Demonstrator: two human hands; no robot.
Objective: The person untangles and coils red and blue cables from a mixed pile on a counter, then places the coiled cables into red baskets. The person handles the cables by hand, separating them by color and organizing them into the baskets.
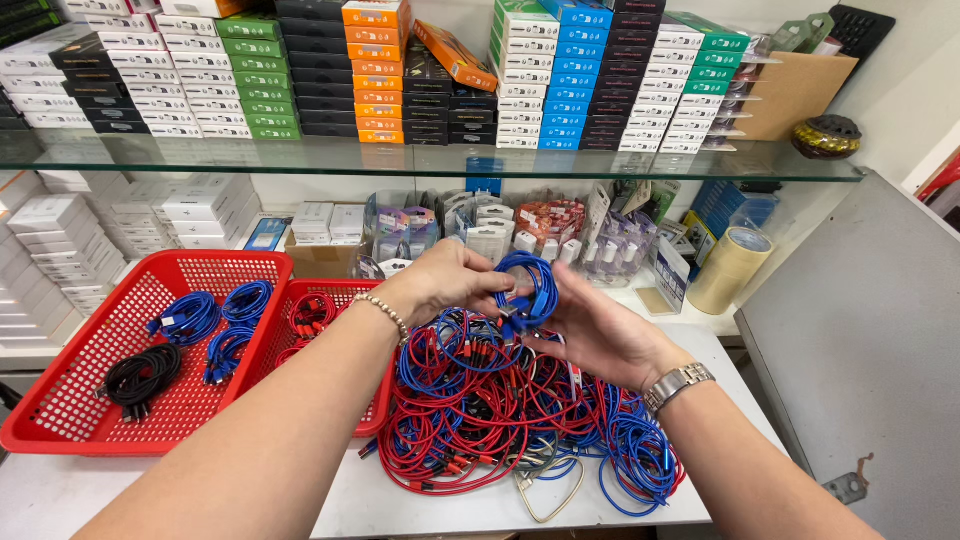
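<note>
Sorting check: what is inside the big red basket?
The big red basket holds blue cable coils and one black coil. The left forearm covers its near right corner.

bench (400, 505): white top | glass shelf (300, 160): spans above bench's far edge, stacked with coloured boxes (560, 70) | wall (900, 70): white, at right | grey panel (860, 330): by bench's right edge
</note>
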